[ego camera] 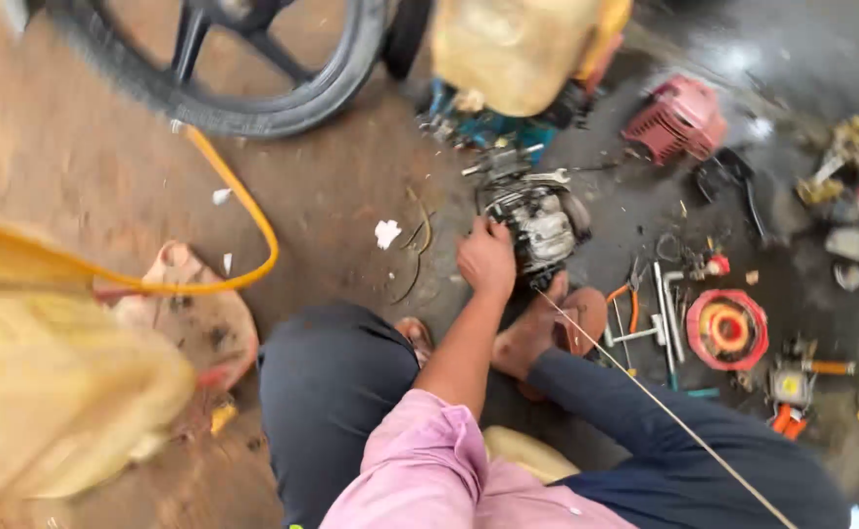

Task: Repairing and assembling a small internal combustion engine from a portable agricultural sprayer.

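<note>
Down on the oily floor just past our feet sits the small engine [539,227], our left hand [485,259] clamped on its near-left side, right hand nowhere visible.

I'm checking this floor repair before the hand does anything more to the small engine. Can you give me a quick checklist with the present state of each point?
1. Hand on the small engine: ok, it rests on the near left side.
2. Other hand's place: cannot tell, it is out of view.
3. Foot in sandal against the engine: ok, close to its base.
4. Pliers within reach: ok, on the floor right of the foot.
5. Thin cord free of the leg: not ok, it crosses the trouser leg.
</note>
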